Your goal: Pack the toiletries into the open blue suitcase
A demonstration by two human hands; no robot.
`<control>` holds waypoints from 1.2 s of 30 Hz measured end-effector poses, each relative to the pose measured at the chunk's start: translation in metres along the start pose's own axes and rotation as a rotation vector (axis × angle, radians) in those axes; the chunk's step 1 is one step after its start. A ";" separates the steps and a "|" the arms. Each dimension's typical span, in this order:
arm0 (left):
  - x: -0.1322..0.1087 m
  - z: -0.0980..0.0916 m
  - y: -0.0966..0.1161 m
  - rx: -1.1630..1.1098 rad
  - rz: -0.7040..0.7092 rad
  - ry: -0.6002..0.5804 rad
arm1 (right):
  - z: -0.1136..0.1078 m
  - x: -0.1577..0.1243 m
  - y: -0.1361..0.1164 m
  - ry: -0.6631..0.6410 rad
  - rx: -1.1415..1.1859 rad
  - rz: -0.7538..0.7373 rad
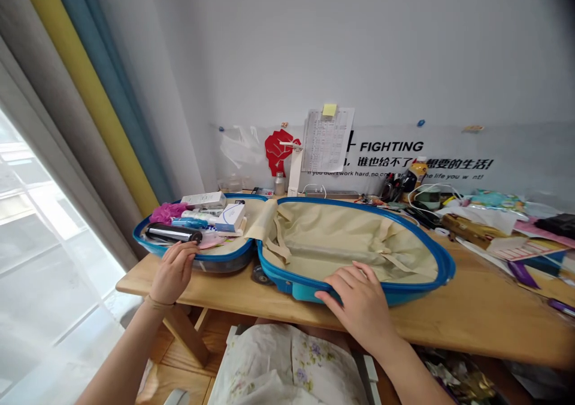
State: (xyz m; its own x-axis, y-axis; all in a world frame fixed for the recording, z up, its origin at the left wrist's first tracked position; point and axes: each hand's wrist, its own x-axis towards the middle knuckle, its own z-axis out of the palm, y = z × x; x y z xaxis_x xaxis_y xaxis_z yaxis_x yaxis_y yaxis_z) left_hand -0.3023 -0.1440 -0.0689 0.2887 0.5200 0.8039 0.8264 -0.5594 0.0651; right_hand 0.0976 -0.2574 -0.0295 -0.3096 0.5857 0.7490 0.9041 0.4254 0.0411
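Note:
A small blue suitcase lies open on a wooden desk. Its right half is lined in beige cloth with straps and holds nothing. My right hand rests on that half's front rim, fingers curled over the edge. The left half holds toiletries: a black tube, white boxes, a blue tube and a pink puff. My left hand touches the left half's front rim, close to the black tube, fingers bent on the edge.
The desk's right side is crowded with cables, papers, a brown toy, pens and bottles. A printed sheet and a banner hang on the wall behind. Curtains and a bright window stand at the left. Floral cloth lies on my lap.

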 end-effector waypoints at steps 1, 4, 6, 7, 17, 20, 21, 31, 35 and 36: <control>-0.002 -0.001 -0.004 0.005 -0.020 0.004 | 0.004 0.001 -0.003 0.002 0.010 0.007; -0.005 -0.004 -0.011 0.012 -0.075 0.017 | 0.014 0.004 -0.010 0.006 0.031 0.014; -0.006 -0.005 -0.012 0.009 -0.102 0.028 | 0.018 0.006 -0.014 0.002 0.030 0.017; -0.006 -0.006 -0.011 0.005 -0.112 0.031 | 0.018 0.007 -0.015 0.002 0.028 0.014; 0.003 -0.015 -0.004 -0.037 -0.155 -0.005 | 0.002 -0.035 0.066 0.292 -0.048 0.030; 0.028 -0.015 0.003 -0.009 -0.217 -0.019 | 0.010 -0.054 0.107 0.404 -0.054 0.146; 0.040 -0.014 0.006 0.013 -0.253 -0.050 | 0.014 -0.058 0.115 0.442 -0.035 0.176; 0.155 0.040 0.029 0.328 -0.585 -0.772 | 0.023 -0.063 0.114 0.546 0.056 0.223; 0.161 0.054 0.027 0.371 -0.600 -0.821 | 0.022 -0.064 0.114 0.542 0.080 0.233; 0.159 0.055 0.027 0.372 -0.597 -0.809 | 0.022 -0.065 0.114 0.545 0.091 0.232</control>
State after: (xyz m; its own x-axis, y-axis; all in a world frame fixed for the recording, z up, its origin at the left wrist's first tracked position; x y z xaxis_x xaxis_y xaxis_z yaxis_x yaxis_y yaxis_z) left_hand -0.2077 -0.0405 0.0283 -0.0895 0.9940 0.0623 0.9958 0.0881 0.0242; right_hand 0.2142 -0.2321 -0.0878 0.1101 0.2427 0.9638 0.8936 0.4003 -0.2028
